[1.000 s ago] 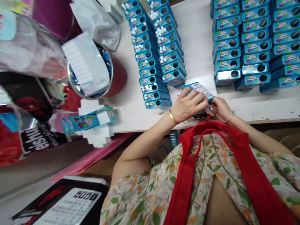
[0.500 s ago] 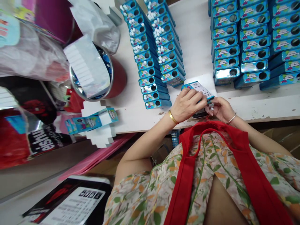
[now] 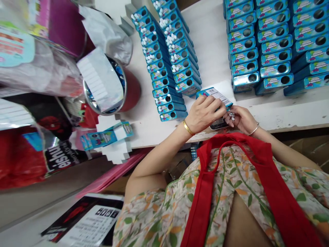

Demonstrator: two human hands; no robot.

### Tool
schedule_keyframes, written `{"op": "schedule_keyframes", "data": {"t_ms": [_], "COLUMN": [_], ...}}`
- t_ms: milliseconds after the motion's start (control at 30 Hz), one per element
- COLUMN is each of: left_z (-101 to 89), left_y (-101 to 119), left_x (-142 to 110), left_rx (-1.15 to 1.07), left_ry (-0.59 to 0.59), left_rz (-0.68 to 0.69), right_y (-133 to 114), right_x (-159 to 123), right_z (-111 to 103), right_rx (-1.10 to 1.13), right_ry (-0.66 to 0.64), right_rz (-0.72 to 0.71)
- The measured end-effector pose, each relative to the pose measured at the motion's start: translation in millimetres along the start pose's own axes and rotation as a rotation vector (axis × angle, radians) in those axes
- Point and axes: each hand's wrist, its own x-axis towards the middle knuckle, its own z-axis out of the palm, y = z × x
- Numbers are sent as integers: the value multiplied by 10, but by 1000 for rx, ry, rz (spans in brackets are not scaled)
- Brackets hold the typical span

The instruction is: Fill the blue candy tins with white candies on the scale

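Note:
My left hand [image 3: 204, 114], with a gold bangle at the wrist, is closed round a small blue candy tin [image 3: 220, 96] with a printed white label on its face. The tin is tilted over the table's front edge. Beside its lower end, my right hand [image 3: 241, 119], with a thin silver bracelet, has curled fingers and holds a few small white candies [image 3: 232, 116]. Part of a dark, label-like item [image 3: 218, 124] shows under my hands. Whether the candies touch the tin's opening is hidden by my fingers.
Two rows of blue tins [image 3: 168, 116] stand to the left, many with white candies on top beside round holes. More rows of tins [image 3: 276, 81] with dark round holes stand right. A red metal bucket [image 3: 132, 91], a flattened blue carton [image 3: 102, 138] and plastic bags [image 3: 43, 72] lie left.
The view has shifted slightly, so the bucket and bags appear further right. Both hands keep nearly the same pose, the left still on the tin and the right still with the candies.

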Motion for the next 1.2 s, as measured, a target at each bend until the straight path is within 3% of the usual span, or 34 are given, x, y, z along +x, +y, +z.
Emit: {"op": "schedule_keyframes", "data": {"t_ms": [167, 333, 533, 767, 1033, 1200], "left_z": [-32, -13, -16, 3, 29, 173], "left_y": [13, 7, -8, -12, -42, -37], "left_x": [12, 27, 40, 27, 19, 52], "left_rx": [-14, 24, -12, -51, -23, -216], "left_ry": [-8, -11, -22, -40, 15, 191], "left_rz": [37, 38, 56, 23, 17, -115], "right_y": [49, 33, 42, 35, 27, -39], "right_x": [29, 20, 25, 30, 34, -117], "right_z": [19, -9, 31, 18, 0, -164], "right_rx": [-30, 91, 21, 66, 133, 97], "right_ry": [51, -25, 81, 52, 20, 31], "right_rz": [-39, -9, -35, -36, -3, 2]}}
